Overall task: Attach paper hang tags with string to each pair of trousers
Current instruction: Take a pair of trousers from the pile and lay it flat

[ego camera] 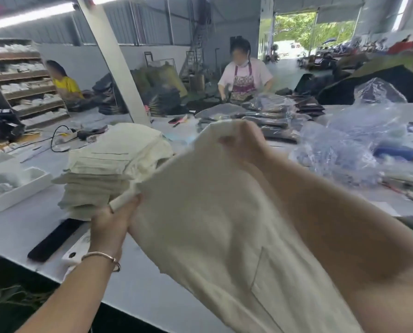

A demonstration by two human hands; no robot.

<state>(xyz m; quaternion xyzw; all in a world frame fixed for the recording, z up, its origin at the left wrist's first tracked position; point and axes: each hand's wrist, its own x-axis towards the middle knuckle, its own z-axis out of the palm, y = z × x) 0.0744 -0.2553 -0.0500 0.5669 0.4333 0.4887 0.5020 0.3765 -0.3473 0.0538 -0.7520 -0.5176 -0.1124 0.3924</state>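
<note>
From my remote seat, the biggest thing I saw was the long pale grey worktable, which ran across the whole view. Above it, the pair of cream woven trousers hung lifted and spread between both hands, the cloth blurred, with a stitched patch pocket showing low on the right. Just behind and to the left of them a tall stack of folded cream trousers sat on the table. Far right, a heap of crumpled clear plastic bags lay on the table, and beyond it flat packs of dark bagged garments. A shallow white tray stood at the left edge, well apart from the stack. A flat black bar-shaped object rested near the table's front edge, below the stack.

My left hand pinched the trousers' left edge, fingers curled round a rolled bit of cloth, a thin metal bracelet on the wrist. My right hand gripped the upper edge, fingers folded into the fabric. I could make out no paper tag or string.

Across the table a person in a patterned apron stood working, and another in a yellow top sat far left.
</note>
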